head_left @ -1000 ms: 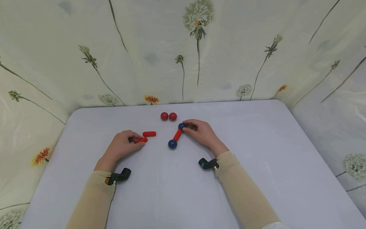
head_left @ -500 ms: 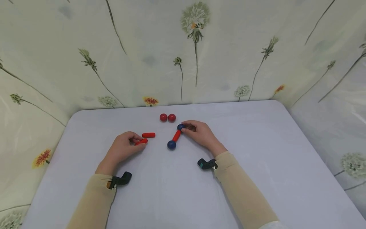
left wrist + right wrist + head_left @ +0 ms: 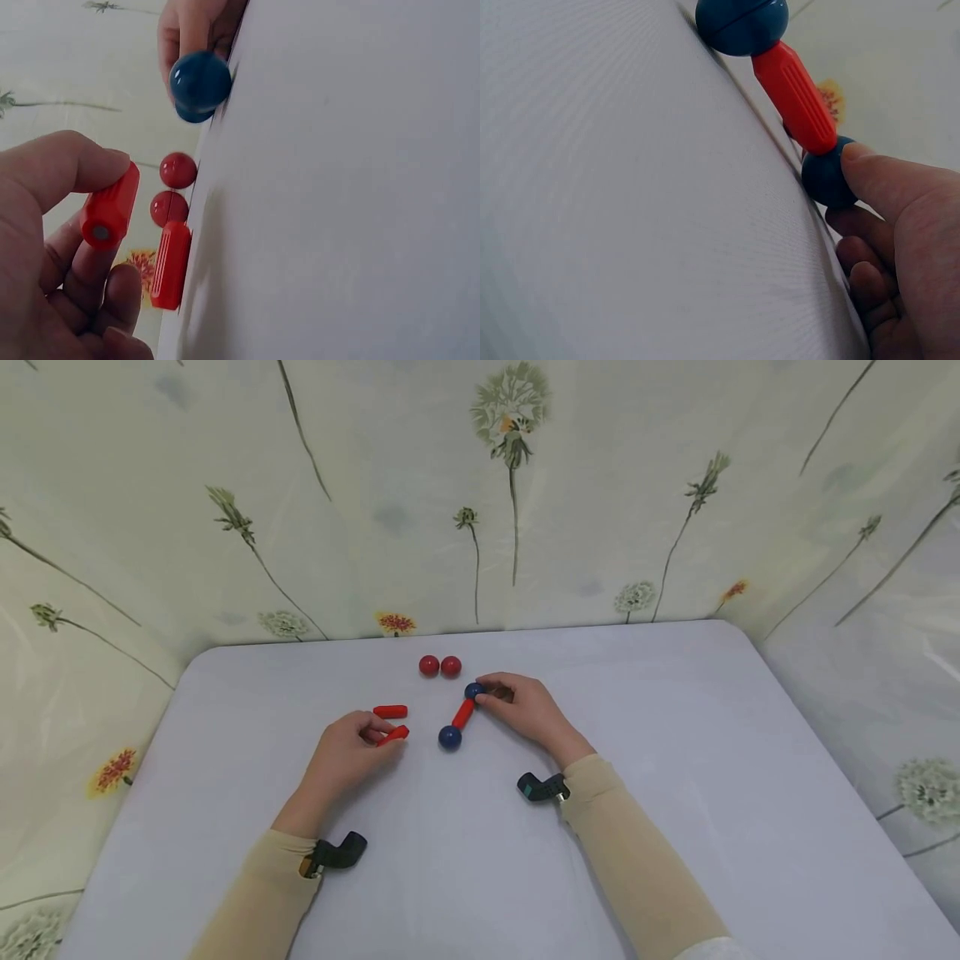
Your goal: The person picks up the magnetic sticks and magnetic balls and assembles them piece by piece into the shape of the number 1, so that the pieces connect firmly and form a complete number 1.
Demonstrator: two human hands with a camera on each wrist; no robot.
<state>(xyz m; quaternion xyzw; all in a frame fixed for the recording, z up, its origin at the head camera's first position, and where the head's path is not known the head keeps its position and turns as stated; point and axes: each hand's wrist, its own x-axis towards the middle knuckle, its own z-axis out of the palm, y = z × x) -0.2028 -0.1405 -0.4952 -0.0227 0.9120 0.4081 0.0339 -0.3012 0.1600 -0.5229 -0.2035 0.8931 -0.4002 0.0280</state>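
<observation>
My left hand pinches a short red magnetic rod between thumb and fingers; its grey metal end shows in the left wrist view. Just beyond it, a second red rod lies on the table. On the right, my right hand holds a dark blue ball between thumb and fingers. A red rod joins that ball to another blue ball, which sits toward the front. The held rod is a short gap to the left of this nearer ball.
Two red balls sit side by side farther back on the white-covered table. Behind the table's rear edge hangs a flowered cloth. A small black camera is strapped to each wrist.
My left hand has moved to the right with the red rod, leaving the other rod lying behind it and coming closer to the nearer blue ball. The right hand stays put.
</observation>
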